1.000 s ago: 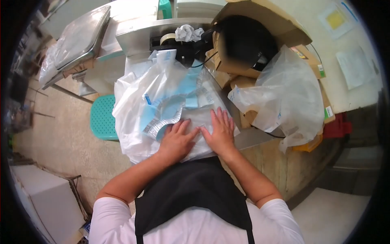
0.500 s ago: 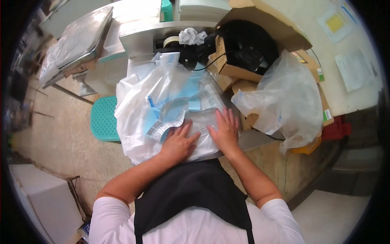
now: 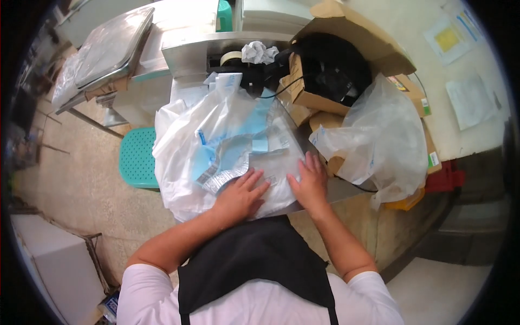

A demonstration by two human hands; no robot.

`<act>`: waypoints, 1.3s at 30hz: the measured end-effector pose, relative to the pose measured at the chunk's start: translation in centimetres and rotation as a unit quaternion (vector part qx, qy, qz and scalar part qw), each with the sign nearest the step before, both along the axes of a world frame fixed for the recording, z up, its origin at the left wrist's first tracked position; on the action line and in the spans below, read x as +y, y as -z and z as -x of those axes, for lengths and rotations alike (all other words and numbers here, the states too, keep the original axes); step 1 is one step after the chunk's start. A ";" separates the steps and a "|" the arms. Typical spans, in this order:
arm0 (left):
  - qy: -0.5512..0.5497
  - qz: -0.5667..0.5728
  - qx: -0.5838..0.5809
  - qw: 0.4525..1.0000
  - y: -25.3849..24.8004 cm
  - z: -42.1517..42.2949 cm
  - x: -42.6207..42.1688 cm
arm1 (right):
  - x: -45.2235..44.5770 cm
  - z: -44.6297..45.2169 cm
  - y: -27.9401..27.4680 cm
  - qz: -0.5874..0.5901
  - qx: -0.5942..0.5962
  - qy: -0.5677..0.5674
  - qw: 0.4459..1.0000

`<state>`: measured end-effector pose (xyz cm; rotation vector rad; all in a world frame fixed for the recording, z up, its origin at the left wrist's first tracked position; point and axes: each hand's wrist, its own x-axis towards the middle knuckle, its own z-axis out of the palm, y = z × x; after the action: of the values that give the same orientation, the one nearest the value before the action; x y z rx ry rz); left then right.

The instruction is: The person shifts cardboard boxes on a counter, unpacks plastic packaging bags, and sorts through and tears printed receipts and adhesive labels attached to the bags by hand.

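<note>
A pile of white plastic bags (image 3: 176, 143) lies in front of me on a metal table. Across it rest light blue plastic (image 3: 230, 151) and a crinkled silver strip with print (image 3: 225, 176). My left hand (image 3: 241, 196) lies open, palm down, on the near side of the pile beside that silver strip. Farther right, my right hand (image 3: 311, 185) is spread with its fingers at the pile's right edge. Clear or whitish plastic (image 3: 276, 181) stretches flat between the two hands. Neither hand grips anything that I can see.
An open cardboard box (image 3: 322, 97) with black contents stands behind, a cable hanging from it. A translucent plastic bag (image 3: 387, 138) drapes to its right. A tape roll (image 3: 231, 57) and crumpled paper (image 3: 260, 52) sit at the back. A green stool (image 3: 138, 157) stands at left.
My right hand has slid right and a little toward me over the plastic. My left hand has shifted slightly toward me. The plastic between them looks flatter.
</note>
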<state>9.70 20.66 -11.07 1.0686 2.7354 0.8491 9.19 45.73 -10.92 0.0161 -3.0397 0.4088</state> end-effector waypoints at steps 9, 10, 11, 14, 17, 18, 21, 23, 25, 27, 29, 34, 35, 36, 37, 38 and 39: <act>-0.072 0.015 0.080 0.994 -3.8 4.1 -0.1 | -0.5 -0.9 1.3 -0.016 -0.001 -0.039 0.999; -0.075 0.064 0.075 0.992 -3.3 4.6 -0.2 | -0.5 -1.0 1.4 -0.012 0.012 -0.025 1.000; -0.078 0.113 0.071 0.988 -2.9 5.2 -0.5 | -0.5 -1.0 1.5 -0.008 0.025 -0.012 1.000; -0.116 0.145 0.057 0.981 -2.1 6.4 -1.8 | -0.4 -1.4 1.6 -0.023 0.032 0.013 0.999; -0.179 0.130 0.048 0.974 -1.5 7.2 -3.2 | -0.8 -1.4 0.6 -0.017 0.017 -0.012 1.000; -0.192 0.135 0.042 0.971 -1.9 7.4 -3.4 | -0.8 -1.3 0.8 -0.009 0.034 -0.023 0.999; -0.206 0.123 0.039 0.970 -2.0 7.6 -4.0 | -0.7 -1.0 1.9 0.015 0.081 -0.055 0.995; -0.211 0.114 0.036 0.970 -2.3 7.7 -4.2 | -0.8 -1.0 2.2 0.033 0.110 -0.072 0.991; -0.215 0.093 0.038 0.972 -2.5 7.4 -4.3 | -1.4 -1.2 1.3 0.062 0.123 -0.063 0.988; -0.214 0.061 0.045 0.974 -2.7 6.9 -4.4 | -2.0 -1.3 0.1 0.094 0.155 -0.051 0.982; -0.167 -0.021 0.090 0.982 -3.2 5.9 -4.1 | -2.5 -1.3 -1.4 0.130 0.205 -0.030 0.970; -0.027 -0.064 0.050 0.996 -4.3 3.2 -1.4 | -2.8 -1.4 -4.2 0.372 0.175 0.047 0.910; -0.040 -0.049 0.033 0.997 -3.8 3.3 -0.9 | -2.9 -1.5 -5.1 0.404 0.171 0.050 0.897; -0.052 -0.036 0.017 0.998 -3.4 3.5 -0.6 | -3.0 -1.7 -6.2 0.406 0.170 0.044 0.897; -0.063 -0.010 0.010 0.998 -3.0 3.8 -0.6 | -3.0 -2.2 -7.6 0.408 0.168 0.037 0.897; -0.073 0.016 0.002 0.997 -2.6 4.1 -0.8 | -2.9 -2.7 -9.0 0.409 0.166 0.031 0.897; -0.082 0.042 -0.006 0.996 -2.3 4.4 -1.0 | -2.7 -3.2 -10.5 0.420 0.167 0.029 0.892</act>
<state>5.32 19.67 -8.78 0.8291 2.8509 0.7498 12.43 43.07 -0.46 -0.0478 -2.2910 1.4848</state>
